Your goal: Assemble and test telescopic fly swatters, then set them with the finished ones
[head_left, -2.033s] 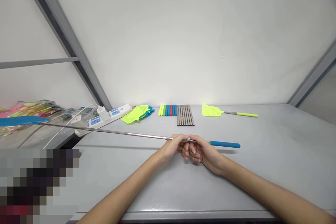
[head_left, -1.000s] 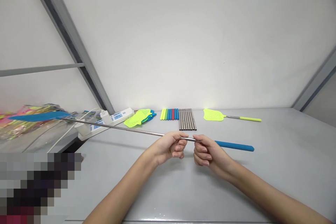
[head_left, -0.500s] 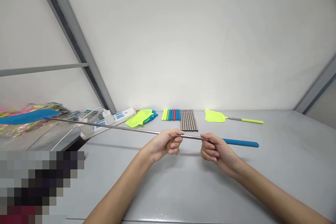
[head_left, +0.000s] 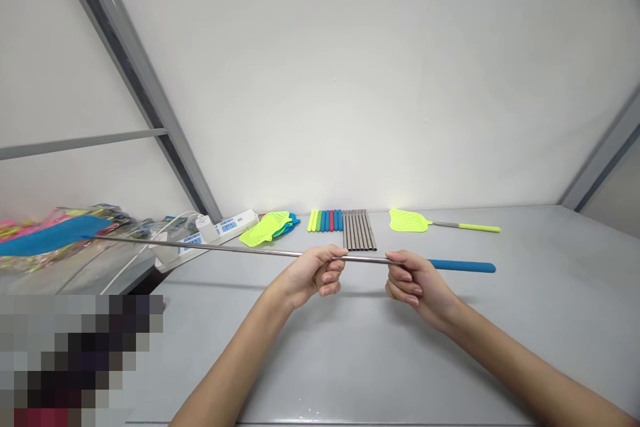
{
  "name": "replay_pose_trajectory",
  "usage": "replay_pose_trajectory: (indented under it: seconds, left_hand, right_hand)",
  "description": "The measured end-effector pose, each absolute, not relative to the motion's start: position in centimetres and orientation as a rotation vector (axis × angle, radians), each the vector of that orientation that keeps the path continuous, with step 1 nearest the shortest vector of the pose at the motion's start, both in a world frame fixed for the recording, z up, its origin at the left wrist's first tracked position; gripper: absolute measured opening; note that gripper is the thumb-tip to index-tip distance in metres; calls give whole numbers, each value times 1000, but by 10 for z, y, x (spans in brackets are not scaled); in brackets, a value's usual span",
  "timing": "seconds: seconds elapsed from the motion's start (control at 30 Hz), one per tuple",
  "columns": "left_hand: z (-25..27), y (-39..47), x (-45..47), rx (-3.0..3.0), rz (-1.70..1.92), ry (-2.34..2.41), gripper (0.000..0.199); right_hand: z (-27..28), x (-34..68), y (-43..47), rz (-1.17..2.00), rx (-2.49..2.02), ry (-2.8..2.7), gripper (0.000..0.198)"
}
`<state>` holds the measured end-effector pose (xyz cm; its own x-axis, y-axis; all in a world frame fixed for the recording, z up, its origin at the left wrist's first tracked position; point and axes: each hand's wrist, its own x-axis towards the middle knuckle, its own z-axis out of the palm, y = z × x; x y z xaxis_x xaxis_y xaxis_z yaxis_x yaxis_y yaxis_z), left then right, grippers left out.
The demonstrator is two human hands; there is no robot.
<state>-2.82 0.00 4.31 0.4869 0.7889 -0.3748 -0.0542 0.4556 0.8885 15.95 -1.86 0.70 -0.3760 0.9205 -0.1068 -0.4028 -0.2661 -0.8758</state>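
Blue at both ends, the long swatter [head_left: 225, 249] lay across our two hands, held above the grey desk [head_left: 320, 360], with its thin shadow falling on the surface below. Our left hand [head_left: 315, 272] had its grip closed on the metal rod [head_left: 365, 259], thumb along the top and the other fingers curled under. Our right hand [head_left: 413, 287] was closed on the same rod, just beside the blue handle [head_left: 465, 266], which stuck out past our knuckles to the right. Between our hands we left a short stretch of bare metal showing. To the left the rod ran on, tilted slightly, to the blue paddle [head_left: 55, 235], which overlapped a heap of bright plastic-wrapped goods [head_left: 105, 212] in our view; whether they touched, we could not tell.

Along the back of the desk, near the white wall [head_left: 340, 80], we had several things laid out. A white power strip [head_left: 240, 222] with plugs in it sat at the left, partly crossed by our rod. Next came a pile of yellow and blue paddles [head_left: 267, 229], then a row of yellow, green, blue and red handles [head_left: 325, 221], with metal tubes [head_left: 359, 230] side by side just to their right. Well apart, farther right, lay a yellow swatter [head_left: 409, 221].
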Motion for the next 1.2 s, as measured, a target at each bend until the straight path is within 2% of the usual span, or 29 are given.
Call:
replay_pose_trajectory:
  seconds: [0.43,1.0,1.2]
  left_hand:
    - [19,3,-21,1023,685,837,30]
    - [15,-13,0,1256,639,727,33]
    - [13,-12,-1,1267,749,790,31]
  right_hand:
    - [-8,149,-19,1635,-838,-1069,48]
    - [-18,138,-28,1765,-723,-1137,39]
    - [-10,137,-34,1974,-651,-951,35]
